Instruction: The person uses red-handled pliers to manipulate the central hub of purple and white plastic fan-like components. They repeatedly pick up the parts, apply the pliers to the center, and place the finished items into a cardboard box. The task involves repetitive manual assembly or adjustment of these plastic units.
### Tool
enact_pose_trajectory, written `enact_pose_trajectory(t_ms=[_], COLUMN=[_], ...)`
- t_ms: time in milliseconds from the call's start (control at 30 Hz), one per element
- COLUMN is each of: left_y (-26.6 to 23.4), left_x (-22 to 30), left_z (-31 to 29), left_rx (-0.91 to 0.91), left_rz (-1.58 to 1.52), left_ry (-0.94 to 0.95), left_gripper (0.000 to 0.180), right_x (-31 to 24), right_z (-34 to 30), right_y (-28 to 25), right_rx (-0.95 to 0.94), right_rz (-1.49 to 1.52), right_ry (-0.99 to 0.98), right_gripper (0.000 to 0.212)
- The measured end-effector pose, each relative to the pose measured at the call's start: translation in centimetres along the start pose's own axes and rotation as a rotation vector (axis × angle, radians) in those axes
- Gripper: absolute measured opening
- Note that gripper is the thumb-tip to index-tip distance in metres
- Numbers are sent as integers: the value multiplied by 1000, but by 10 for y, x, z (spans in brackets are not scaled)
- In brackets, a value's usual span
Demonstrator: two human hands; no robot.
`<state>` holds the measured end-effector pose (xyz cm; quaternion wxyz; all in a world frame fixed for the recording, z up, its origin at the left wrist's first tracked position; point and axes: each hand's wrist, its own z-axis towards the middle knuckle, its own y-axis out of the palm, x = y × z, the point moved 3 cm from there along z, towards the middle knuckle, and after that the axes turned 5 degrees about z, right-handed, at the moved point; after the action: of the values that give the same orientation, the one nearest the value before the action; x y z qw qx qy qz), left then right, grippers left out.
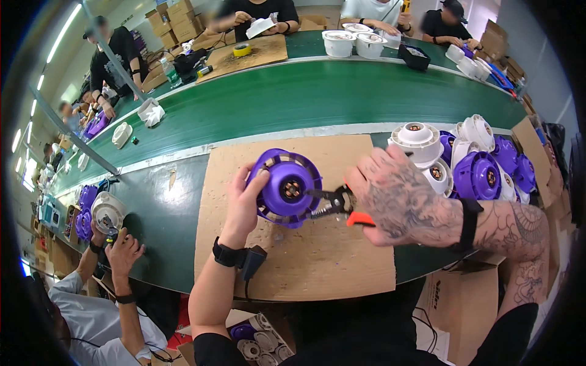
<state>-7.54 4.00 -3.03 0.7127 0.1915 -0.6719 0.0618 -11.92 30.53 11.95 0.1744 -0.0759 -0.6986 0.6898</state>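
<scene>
A round purple plastic housing (278,194) with slots around its rim and a copper-coloured part in its middle is held up above a cardboard sheet (342,268). My left hand (247,198) grips the housing by its left edge, thumb on the face. In my right hand (397,195) is a pair of pliers (334,202) with dark jaws and orange-red handles. The jaws reach the right side of the housing, near its centre. Whether they clamp anything there, I cannot tell.
White and purple housings (476,174) lie heaped on the right. Beyond the sheet runs a green conveyor belt (305,97), with white housings (339,44) on its far side. At left a co-worker's hand (124,250) works near a white housing. An open box (262,338) of parts stands below.
</scene>
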Motion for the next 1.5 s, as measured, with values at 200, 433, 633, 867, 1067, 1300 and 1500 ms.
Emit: enact_pose_trajectory(t_ms=[200, 433, 633, 867, 1067, 1300, 1500], left_y=[2, 13, 10, 17, 16, 21, 31], left_x=[3, 4, 8, 13, 11, 15, 15], left_z=[-14, -14, -19, -19, -21, -22, -22], left_rx=[45, 75, 121, 136, 151, 176, 156], left_rz=[111, 60, 220, 259, 258, 223, 292], left_ry=[16, 53, 122, 141, 170, 157, 229], left_gripper=[39, 40, 40, 37, 36, 38, 40], right_x=[1, -2, -9, -4, -3, -14, -10], right_z=[36, 37, 47, 40, 45, 47, 41], right_y=[12, 21, 24, 25, 29, 15, 13], right_rx=[-83, 13, -113, -52, -187, -178, -210], right_rz=[-24, -17, -140, -222, -206, -330, -228], right_ry=[-17, 12, 8, -60, 5, 19, 71], right_gripper=[55, 56, 75, 88, 84, 70, 53])
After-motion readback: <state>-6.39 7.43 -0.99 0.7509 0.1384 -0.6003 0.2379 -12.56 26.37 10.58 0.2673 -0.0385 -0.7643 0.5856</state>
